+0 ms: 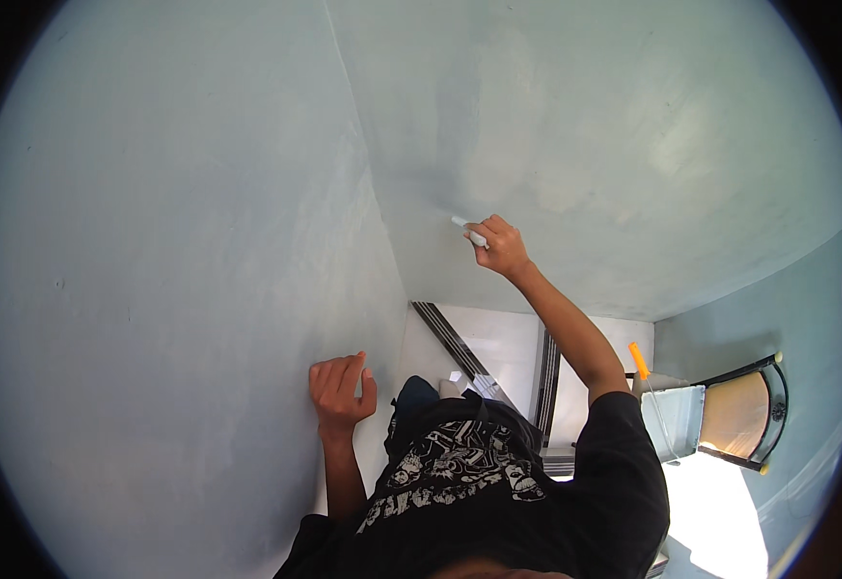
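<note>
My right hand [500,248] is raised in front of me, closed around a small white brush-like tool [477,237]. The tool's pale tip points up and left, at or very near the pale blue-green wall [556,145], a little right of the corner. Its exact kind is too small to make out. Lower down, my left hand [340,394] is beside the left wall [180,289], perhaps resting on it. Its fingers are loosely bent, the thumb stands apart from them, and no object shows in it.
To my right, a paint roller with an orange handle [639,361] leans in a pale blue tray [674,421]. Next to it is a chair with a tan panel [737,415] and black frame. White floor tiles with dark stripes [460,343] lie below. Bright sunlight hits the lower right.
</note>
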`<state>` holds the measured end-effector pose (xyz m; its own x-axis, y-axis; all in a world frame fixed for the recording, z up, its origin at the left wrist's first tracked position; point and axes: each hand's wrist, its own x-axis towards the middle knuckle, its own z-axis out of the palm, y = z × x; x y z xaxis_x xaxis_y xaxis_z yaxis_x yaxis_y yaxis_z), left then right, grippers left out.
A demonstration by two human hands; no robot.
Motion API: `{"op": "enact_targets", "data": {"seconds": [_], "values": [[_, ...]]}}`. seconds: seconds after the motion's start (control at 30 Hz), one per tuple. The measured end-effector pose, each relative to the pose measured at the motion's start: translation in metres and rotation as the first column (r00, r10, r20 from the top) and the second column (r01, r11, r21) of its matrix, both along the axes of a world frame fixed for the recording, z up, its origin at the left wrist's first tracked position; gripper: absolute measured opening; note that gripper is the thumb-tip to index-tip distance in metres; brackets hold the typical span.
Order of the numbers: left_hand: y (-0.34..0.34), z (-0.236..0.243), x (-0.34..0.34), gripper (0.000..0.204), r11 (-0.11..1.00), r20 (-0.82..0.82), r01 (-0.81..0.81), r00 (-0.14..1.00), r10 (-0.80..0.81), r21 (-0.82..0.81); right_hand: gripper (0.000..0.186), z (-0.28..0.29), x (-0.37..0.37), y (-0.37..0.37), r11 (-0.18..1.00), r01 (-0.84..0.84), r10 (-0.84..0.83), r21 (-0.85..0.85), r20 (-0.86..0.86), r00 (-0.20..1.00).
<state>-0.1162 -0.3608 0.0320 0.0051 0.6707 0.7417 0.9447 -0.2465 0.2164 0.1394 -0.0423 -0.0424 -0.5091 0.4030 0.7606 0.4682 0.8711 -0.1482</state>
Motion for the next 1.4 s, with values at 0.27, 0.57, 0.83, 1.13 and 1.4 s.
{"op": "enact_targets", "data": {"seconds": [0.27,0.57,0.83,1.13,1.4], "values": [[-0.001,0.004,0.002,0.02,1.0,0.017,-0.004,1.0,0.004,-0.008,0.012,0.068,-0.005,0.046,0.984,-0.17,0.172,-0.048,0.052,0.984],[0.002,0.004,0.002,0.02,1.0,0.04,0.003,0.999,-0.003,0.006,0.007,0.22,0.0,0.058,0.949,-0.197,0.178,0.245,0.098,0.979],[0.001,0.002,0.001,0.02,1.0,0.038,0.004,0.999,-0.004,0.003,0.018,0.319,-0.004,0.037,0.756,0.058,0.194,0.652,-0.307,0.932],[0.004,-0.002,-0.002,0.022,1.0,0.028,0.001,1.0,-0.001,0.012,0.014,0.209,0.003,0.05,0.948,0.182,0.047,0.26,-0.684,0.728],[0.001,0.0,-0.002,0.024,1.0,0.017,0.012,1.0,-0.012,0.011,0.018,0.093,-0.022,0.02,0.971,0.115,0.01,0.209,-0.517,0.856]]}}
